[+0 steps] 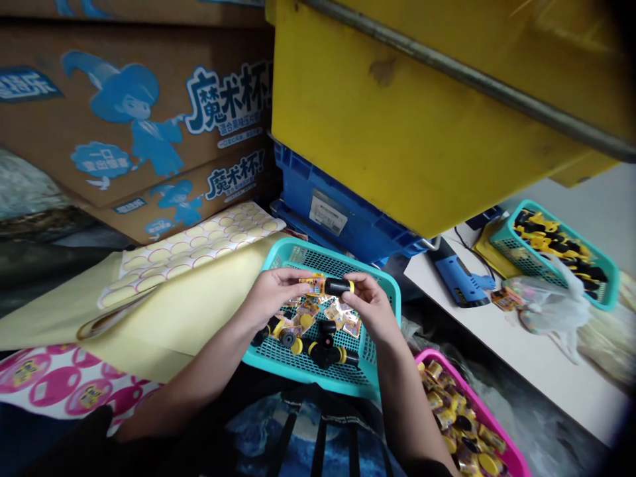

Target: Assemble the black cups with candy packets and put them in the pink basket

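Note:
My left hand (pixel 272 293) pinches a small orange sticker packet (pixel 313 285) over a teal basket (pixel 382 281). My right hand (pixel 370 306) grips a small black tube with a yellow cap (pixel 340 287), held end to end against the packet. Under both hands, inside the basket, lie several black-and-yellow tubes (pixel 328 351) and several small printed packets (pixel 342 317).
A pink basket (pixel 514 457) of wrapped pieces sits at lower right. Sticker sheets (pixel 193 248) and yellow backing paper (pixel 189 311) lie at left under cardboard boxes (pixel 124 119). Behind are a yellow crate (pixel 422 119) and a blue crate (pixel 342 212). The white table (pixel 546 371) holds a blue glue gun (pixel 462 278) and another teal basket (pixel 561 248).

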`<state>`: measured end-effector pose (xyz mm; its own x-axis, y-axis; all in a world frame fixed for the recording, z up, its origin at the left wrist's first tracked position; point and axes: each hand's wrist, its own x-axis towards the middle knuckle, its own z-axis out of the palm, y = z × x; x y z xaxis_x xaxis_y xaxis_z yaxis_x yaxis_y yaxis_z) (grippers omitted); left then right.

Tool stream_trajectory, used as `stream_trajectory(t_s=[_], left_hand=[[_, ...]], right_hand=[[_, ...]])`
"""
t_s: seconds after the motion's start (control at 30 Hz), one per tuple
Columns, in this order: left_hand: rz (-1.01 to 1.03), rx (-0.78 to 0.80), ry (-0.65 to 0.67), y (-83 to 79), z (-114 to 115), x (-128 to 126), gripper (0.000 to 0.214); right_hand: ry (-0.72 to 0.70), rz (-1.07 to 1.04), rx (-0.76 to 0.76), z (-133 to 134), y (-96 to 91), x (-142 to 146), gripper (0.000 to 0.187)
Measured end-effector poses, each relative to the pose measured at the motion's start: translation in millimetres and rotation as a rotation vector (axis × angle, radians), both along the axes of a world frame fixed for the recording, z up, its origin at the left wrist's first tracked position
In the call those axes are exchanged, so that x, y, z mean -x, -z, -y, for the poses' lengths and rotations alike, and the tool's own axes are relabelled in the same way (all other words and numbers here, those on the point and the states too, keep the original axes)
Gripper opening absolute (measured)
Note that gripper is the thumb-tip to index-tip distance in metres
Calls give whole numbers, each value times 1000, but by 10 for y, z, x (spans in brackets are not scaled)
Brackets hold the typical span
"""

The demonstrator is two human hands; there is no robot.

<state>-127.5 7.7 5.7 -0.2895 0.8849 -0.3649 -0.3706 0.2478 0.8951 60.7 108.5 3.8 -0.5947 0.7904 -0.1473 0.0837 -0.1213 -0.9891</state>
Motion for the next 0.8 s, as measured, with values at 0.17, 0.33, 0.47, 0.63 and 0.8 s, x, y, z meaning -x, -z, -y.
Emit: stream_trajectory(t_s=[0.17,0.33,0.47,0.63,0.8], left_hand=[[-54,36,-32,-17,-33,-25,24],[-209,41,-94,-13,-84,-83,22],[-282,70,-148,13,-67,-83,24],[-275,26,-136,36,-25,-69,26],[-274,-10,-122,-13,7,-57,26]], right_hand=[[55,-36,-24,4,-8,29,37],[75,-48,-26,7,-5,41,39],[96,-51,-44,-11,19,38,40],[27,-55,-37,-48,-44,45,36],[-47,-38,-29,-23,-113,81,30]])
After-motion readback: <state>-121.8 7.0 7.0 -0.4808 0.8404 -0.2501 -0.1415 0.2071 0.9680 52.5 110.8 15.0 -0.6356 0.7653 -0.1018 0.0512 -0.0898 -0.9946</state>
